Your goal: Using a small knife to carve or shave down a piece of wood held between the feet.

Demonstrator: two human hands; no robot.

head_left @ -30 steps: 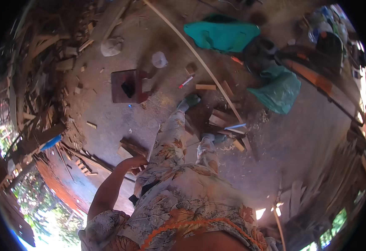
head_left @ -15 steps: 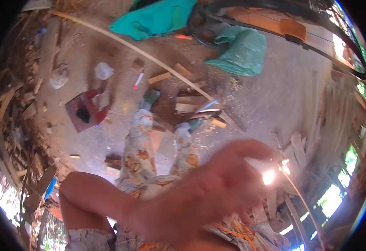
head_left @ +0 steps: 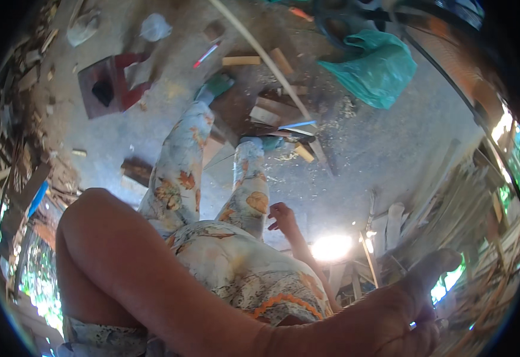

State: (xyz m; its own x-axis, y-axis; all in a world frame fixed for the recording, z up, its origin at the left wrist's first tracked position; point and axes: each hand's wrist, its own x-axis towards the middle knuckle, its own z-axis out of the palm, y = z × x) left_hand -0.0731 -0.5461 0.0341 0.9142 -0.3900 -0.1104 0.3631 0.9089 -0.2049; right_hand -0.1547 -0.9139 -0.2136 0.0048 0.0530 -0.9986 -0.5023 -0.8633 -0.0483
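Note:
Close up at the lower right is my left hand point(head_left: 390, 318), its forearm crossing my body from the left. Its thumb stands apart from the other fingers, which are partly bent and cut off by the lower edge; nothing shows in it. Beyond it, beside my patterned trousers point(head_left: 170, 193), my right hand point(head_left: 285, 220) is raised, fingers loosely bent and apart, holding nothing visible. Neither hand touches any of the things on the floor. Between and beyond my feet lie wood blocks point(head_left: 275, 111) with a thin blue strip point(head_left: 297, 125) across them.
A long thin wooden stick point(head_left: 254, 44) slants over the floor. A green plastic bag point(head_left: 379, 68) lies at the far right, a dark red low stool point(head_left: 102, 86) with a black object at the left. A red-and-white pen point(head_left: 206, 55) and wood scraps point(head_left: 241, 60) lie ahead.
My left hand has swung toward the lower right, and its thumb has straightened outward. My right hand has come into sight beside my leg. The view has tilted, moving the floor things upward.

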